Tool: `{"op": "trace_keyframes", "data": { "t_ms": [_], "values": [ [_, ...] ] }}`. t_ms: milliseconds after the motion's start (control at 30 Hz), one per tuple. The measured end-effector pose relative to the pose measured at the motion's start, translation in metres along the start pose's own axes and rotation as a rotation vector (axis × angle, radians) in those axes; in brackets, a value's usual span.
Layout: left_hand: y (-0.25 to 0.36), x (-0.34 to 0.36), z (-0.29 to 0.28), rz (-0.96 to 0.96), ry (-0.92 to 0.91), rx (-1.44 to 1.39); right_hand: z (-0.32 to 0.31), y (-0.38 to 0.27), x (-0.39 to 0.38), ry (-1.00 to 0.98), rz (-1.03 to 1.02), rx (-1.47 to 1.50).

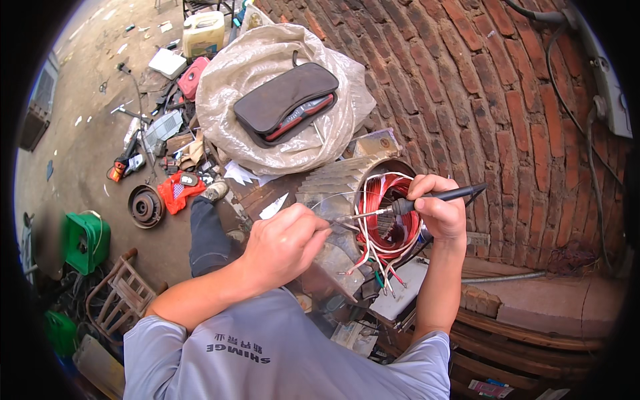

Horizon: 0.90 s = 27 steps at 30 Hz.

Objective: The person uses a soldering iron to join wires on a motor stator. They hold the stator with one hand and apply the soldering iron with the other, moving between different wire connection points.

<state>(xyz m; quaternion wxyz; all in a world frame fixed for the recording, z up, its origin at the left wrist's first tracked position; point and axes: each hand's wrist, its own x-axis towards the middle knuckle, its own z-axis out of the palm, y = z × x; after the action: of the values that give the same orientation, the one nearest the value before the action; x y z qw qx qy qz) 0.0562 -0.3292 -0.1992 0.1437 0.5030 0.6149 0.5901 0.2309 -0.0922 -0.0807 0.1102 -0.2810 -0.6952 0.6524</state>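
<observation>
Coil of red wire sits inside a grey finned metal housing, right of the middle. The right hand grasps a soldering iron by its black handle, with the metal end pointing left across the coil. The left hand is pinched together just beside that end, to all appearance on a thin strand; the fingers hide the exact contact.

The work looks partway along: the coil is seated in the housing, and several leads come out on the near side. Their ends hang loose, so some joining seems left to do; whether any joint at the iron is finished cannot be made out.

Just beyond the housing, a pale sack bears a dark pouch with a red-edged device showing. A brick wall rises on the right, with wooden slats near its foot. On the left, the grey floor is strewn with tools and scraps around a red bag and a round metal part; nearer stand a green bucket and a wooden chair
</observation>
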Motion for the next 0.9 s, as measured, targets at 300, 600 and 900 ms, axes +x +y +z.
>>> {"op": "trace_keyframes", "data": {
  "t_ms": [300, 600, 900],
  "values": [
    [-0.015, -0.007, -0.012, -0.015, -0.067, -0.121, 0.0, -0.001, 0.0, 0.008, 0.017, 0.012],
    [-0.016, -0.008, -0.011, 0.058, -0.02, -0.06, -0.001, 0.002, 0.004, 0.0, 0.017, 0.02],
    [-0.013, -0.005, -0.008, 0.09, -0.01, 0.009, -0.002, 0.003, 0.004, -0.015, 0.002, 0.016]
  ]
}}
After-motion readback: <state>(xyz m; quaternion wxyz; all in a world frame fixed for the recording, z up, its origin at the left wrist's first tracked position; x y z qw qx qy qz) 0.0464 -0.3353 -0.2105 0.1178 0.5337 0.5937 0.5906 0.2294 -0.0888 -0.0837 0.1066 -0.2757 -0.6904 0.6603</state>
